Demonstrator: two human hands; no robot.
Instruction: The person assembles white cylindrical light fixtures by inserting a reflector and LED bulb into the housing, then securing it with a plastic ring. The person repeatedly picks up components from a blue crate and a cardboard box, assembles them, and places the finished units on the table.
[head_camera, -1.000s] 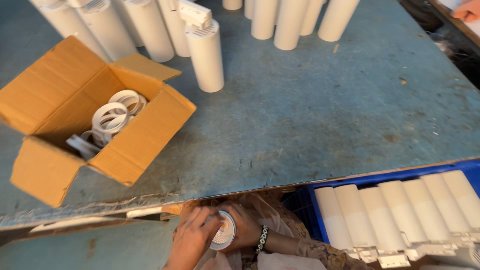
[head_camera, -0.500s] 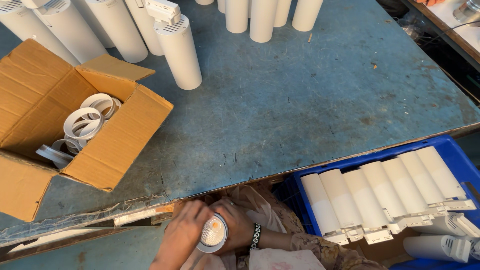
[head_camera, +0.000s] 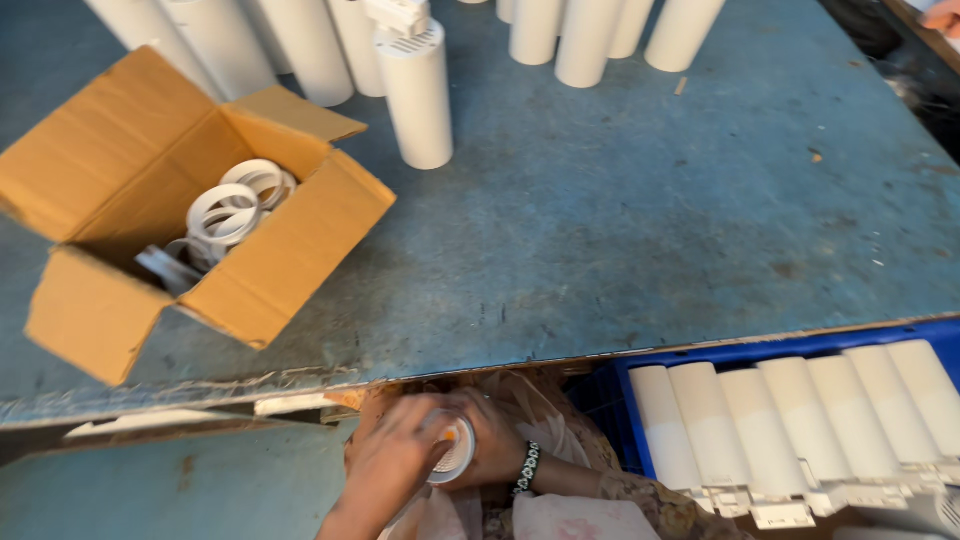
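Both your hands stay low, below the table (head_camera: 600, 260) edge: right hand (head_camera: 495, 440) wrapped around the round fitting (head_camera: 455, 450), left hand (head_camera: 395, 460) now closing over its face. Box (head_camera: 150, 200) of rings sits untouched on the table.

A small round white fitting (head_camera: 455, 450) sits low in the frame, left of centre, below the bench edge. Its circular face is turned upward, showing a pale ribbed inside with an orange spot, mostly covered by fingers.
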